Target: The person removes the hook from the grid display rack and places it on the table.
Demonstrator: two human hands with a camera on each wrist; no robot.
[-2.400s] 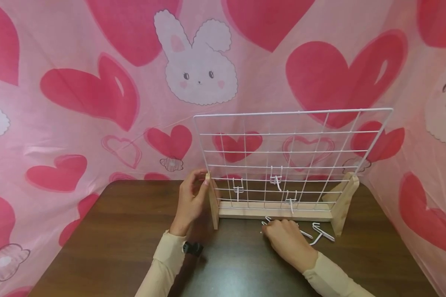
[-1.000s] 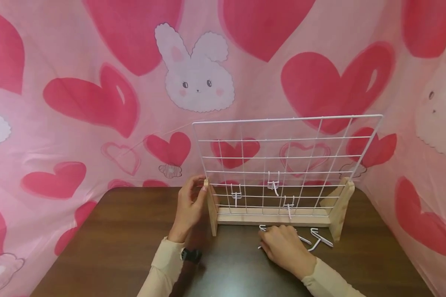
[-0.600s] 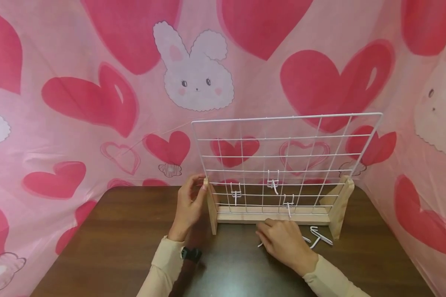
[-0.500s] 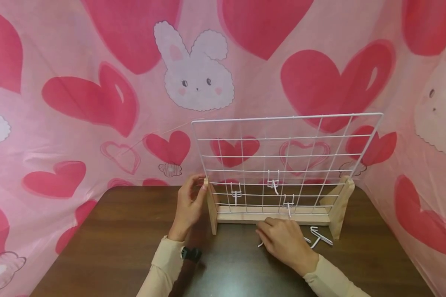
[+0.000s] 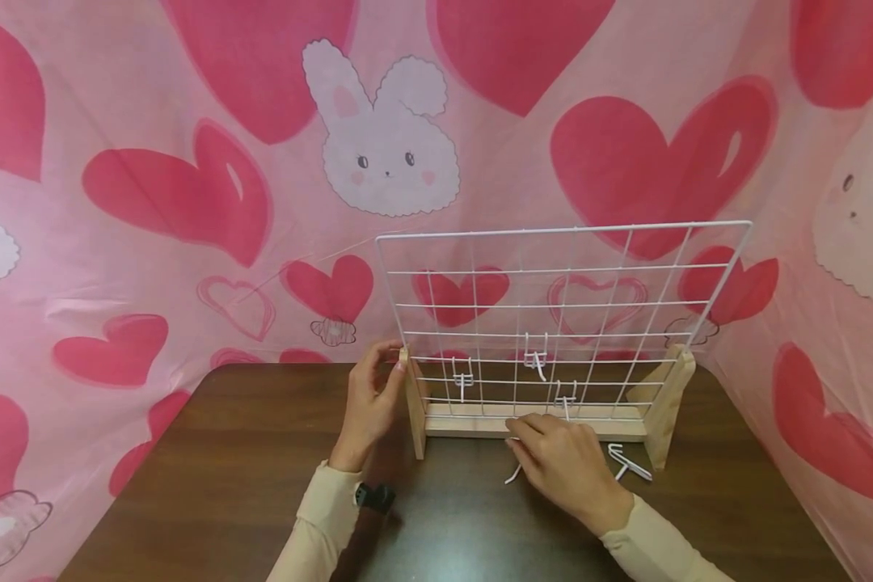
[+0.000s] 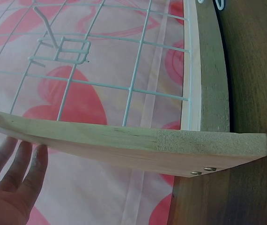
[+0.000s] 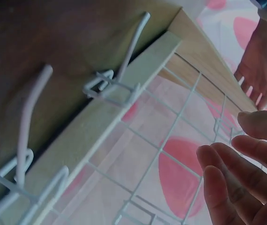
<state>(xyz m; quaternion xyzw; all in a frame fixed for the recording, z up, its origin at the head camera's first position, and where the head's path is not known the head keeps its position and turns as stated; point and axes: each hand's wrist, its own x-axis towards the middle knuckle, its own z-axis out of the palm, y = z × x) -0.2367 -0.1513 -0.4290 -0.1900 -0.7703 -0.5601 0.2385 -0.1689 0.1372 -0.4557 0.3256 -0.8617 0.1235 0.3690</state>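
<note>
My left hand (image 5: 369, 404) grips the top of the left wooden side panel (image 6: 100, 140) of a stand, thumb in front and fingers on the outer face. A white wire grid (image 5: 563, 307) stands in that frame, with a few white hooks (image 5: 537, 361) hung on it. My right hand (image 5: 563, 461) is over the front of the wooden base bar (image 5: 466, 428). Its fingers (image 7: 222, 183) are loosely bent and hold nothing in the right wrist view. Below that hand a loose white hook (image 5: 512, 474) is partly covered. Another loose hook (image 5: 629, 462) lies to its right.
The right wooden side panel (image 5: 671, 408) stands close to the loose hooks. A brown table (image 5: 225, 485) carries the stand. Behind hangs a pink cloth (image 5: 509, 178) with hearts and a rabbit. A dark band device (image 5: 375, 497) is at my left wrist.
My right hand has shifted slightly up toward the base bar from its place over the loose hooks. The left hand keeps its place on the panel. The head view has tilted slightly.
</note>
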